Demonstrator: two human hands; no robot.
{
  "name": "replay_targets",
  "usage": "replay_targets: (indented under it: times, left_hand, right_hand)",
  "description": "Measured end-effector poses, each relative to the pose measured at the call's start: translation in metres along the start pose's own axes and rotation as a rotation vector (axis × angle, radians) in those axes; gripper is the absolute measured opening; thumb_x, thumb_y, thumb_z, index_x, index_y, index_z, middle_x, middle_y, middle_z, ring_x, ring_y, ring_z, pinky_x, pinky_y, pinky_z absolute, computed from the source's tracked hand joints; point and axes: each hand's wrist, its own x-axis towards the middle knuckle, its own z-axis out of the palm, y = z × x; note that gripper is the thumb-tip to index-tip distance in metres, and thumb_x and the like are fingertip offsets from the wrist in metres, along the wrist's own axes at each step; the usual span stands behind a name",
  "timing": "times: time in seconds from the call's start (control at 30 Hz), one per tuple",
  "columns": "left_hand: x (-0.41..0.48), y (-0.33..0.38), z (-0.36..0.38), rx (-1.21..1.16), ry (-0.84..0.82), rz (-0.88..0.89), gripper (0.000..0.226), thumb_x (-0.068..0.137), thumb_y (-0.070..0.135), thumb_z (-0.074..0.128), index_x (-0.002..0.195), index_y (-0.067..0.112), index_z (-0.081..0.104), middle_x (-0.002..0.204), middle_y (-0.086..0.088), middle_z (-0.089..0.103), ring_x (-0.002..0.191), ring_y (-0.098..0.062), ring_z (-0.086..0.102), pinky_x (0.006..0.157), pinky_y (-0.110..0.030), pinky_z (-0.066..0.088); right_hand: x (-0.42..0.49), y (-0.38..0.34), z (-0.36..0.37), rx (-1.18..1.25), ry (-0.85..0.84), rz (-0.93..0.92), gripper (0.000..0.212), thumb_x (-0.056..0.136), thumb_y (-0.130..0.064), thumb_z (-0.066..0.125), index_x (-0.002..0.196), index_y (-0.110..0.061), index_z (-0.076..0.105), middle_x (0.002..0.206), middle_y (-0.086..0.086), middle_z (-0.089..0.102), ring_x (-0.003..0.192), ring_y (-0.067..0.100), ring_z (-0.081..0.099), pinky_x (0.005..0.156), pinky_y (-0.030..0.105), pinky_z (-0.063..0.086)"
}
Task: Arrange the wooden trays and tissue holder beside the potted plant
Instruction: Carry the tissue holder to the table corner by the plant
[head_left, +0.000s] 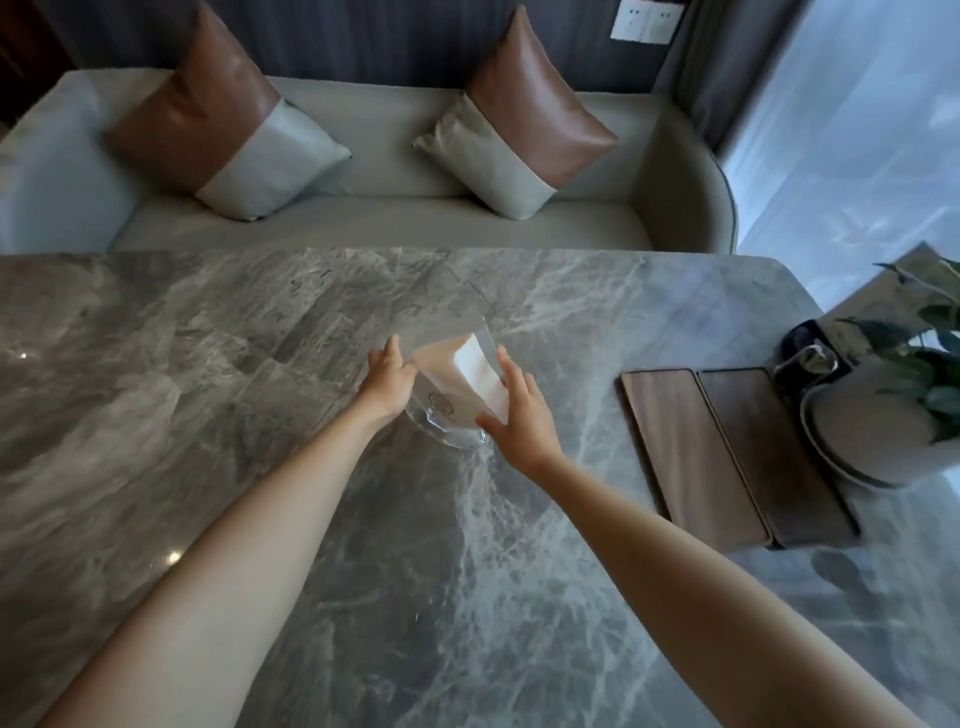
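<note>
A clear acrylic tissue holder (448, 395) with white tissues and a tan panel stands in the middle of the grey marble table (208, 364). My left hand (387, 382) presses its left side and my right hand (519, 410) presses its right side, so both grip it. Two dark wooden trays lie side by side at the right: the lighter one (685, 457) on the left, the darker one (769, 452) against the potted plant (883, 421), a grey pot with green leaves.
A dark round object (810, 348) sits behind the pot. Beyond the table's far edge stands a pale sofa (389, 218) with two brown-and-grey cushions. A window fills the right side.
</note>
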Motion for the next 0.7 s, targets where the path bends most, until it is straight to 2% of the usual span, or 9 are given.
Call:
replay_targets:
  times: [0.1, 0.37, 0.47, 0.6, 0.7]
  left_hand:
    - [-0.022, 0.002, 0.014, 0.014, -0.013, -0.002, 0.060, 0.097, 0.023, 0.039, 0.147, 0.006, 0.012, 0.150, -0.024, 0.018, 0.140, -0.031, 0.023, 0.112, -0.033, 0.020]
    - [-0.095, 0.003, 0.055, -0.009, -0.082, 0.051, 0.058, 0.095, 0.021, 0.043, 0.145, 0.006, 0.018, 0.147, -0.021, 0.024, 0.136, -0.030, 0.029, 0.112, -0.034, 0.022]
    - [-0.121, 0.000, 0.074, -0.017, -0.144, 0.077, 0.058, 0.095, 0.016, 0.045, 0.144, 0.002, 0.017, 0.144, -0.025, 0.028, 0.133, -0.035, 0.034, 0.114, -0.040, 0.026]
    - [-0.151, 0.006, 0.101, 0.076, -0.191, 0.126, 0.057, 0.096, 0.016, 0.042, 0.145, 0.003, 0.016, 0.147, -0.022, 0.024, 0.135, -0.032, 0.030, 0.111, -0.037, 0.024]
    - [-0.174, 0.020, 0.124, 0.112, -0.213, 0.185, 0.056, 0.096, 0.016, 0.041, 0.144, 0.000, 0.017, 0.144, -0.024, 0.029, 0.134, -0.031, 0.030, 0.108, -0.034, 0.024]
  right_hand:
    - [-0.025, 0.010, -0.006, 0.021, 0.020, 0.022, 0.082, 0.080, -0.015, 0.065, 0.144, -0.024, 0.014, 0.130, 0.011, 0.044, 0.116, 0.026, 0.047, 0.090, 0.031, 0.039]
    - [-0.104, 0.040, -0.029, 0.120, 0.057, 0.085, 0.080, 0.078, -0.013, 0.068, 0.142, -0.024, 0.022, 0.139, 0.008, 0.041, 0.124, 0.024, 0.041, 0.101, 0.034, 0.034]
    - [-0.136, 0.053, -0.040, 0.141, 0.073, 0.122, 0.080, 0.076, -0.011, 0.070, 0.141, -0.024, 0.025, 0.135, 0.009, 0.044, 0.122, 0.024, 0.042, 0.100, 0.034, 0.034]
    - [-0.175, 0.073, -0.062, 0.139, 0.096, 0.171, 0.082, 0.073, -0.010, 0.072, 0.140, -0.022, 0.027, 0.130, 0.010, 0.046, 0.118, 0.023, 0.044, 0.096, 0.027, 0.031]
    - [-0.201, 0.087, -0.086, 0.128, 0.139, 0.174, 0.083, 0.071, -0.011, 0.074, 0.140, -0.024, 0.028, 0.129, 0.007, 0.047, 0.114, 0.020, 0.047, 0.098, 0.029, 0.035]
